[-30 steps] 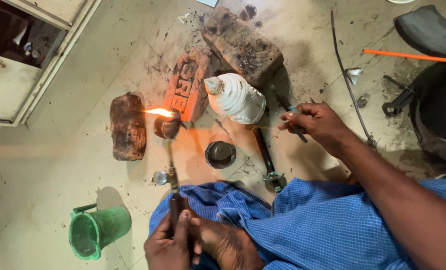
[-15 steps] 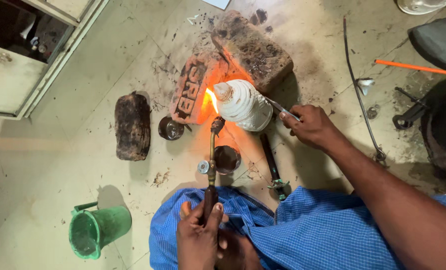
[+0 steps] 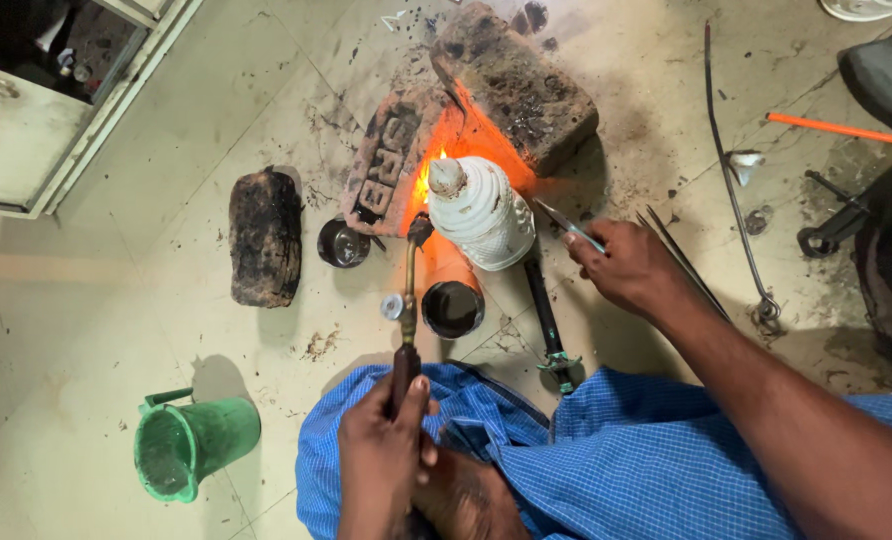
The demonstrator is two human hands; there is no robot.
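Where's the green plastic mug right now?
In the head view the green plastic mug lies on its side on the floor at lower left, left of the left hand gripping the torch, below the charred block.

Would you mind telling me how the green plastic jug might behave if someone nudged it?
The green plastic jug looks thin-walled, so probably light and easily slid. It stands upright on smooth floor and might tip if pushed near its rim.
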